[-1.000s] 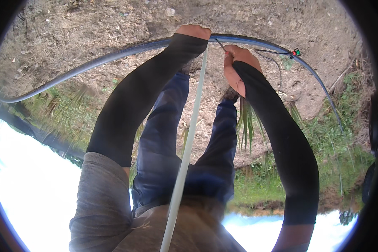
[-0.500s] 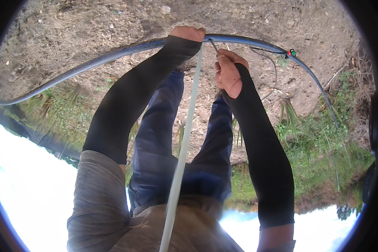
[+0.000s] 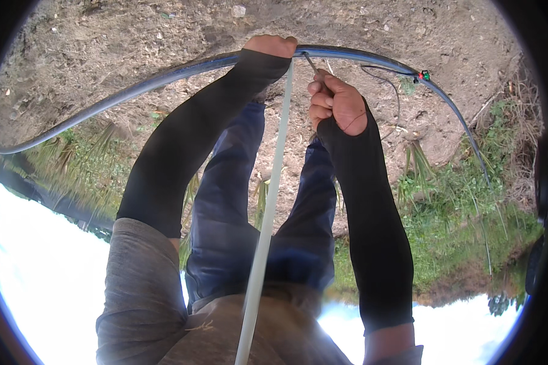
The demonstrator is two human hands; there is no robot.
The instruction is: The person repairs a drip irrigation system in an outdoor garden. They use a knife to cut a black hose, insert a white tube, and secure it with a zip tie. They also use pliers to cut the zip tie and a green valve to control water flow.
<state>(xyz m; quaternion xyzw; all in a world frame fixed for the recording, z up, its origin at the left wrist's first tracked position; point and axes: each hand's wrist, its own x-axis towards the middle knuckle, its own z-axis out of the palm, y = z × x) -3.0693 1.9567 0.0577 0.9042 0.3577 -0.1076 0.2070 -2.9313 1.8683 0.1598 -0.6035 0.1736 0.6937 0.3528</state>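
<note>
A long dark hose [image 3: 158, 80] with a bluish sheen arches over the soil from far left to far right. Near the top of its arc my left hand [image 3: 270, 45] is closed around it, fingers mostly hidden. Just to the right, my right hand [image 3: 342, 106] grips a thin metal hand tool [image 3: 311, 62], perhaps a punch or screwdriver. The tool's tip meets the hose close beside my left hand; whether it has gone in, I cannot tell. Most of the handle is hidden in my fingers.
A pale straight strip [image 3: 270, 213] runs from below up to the hose, between my arms. On the hose's right part sits a small red and green fitting [image 3: 422, 76], with a thin black tube [image 3: 397, 97] looping nearby. Grass [image 3: 444, 234] grows at the right; my legs stand behind.
My right hand has rolled around the tool, so more of its palm side shows, and its forearm has swung slightly left. My left hand keeps its hold on the hose.
</note>
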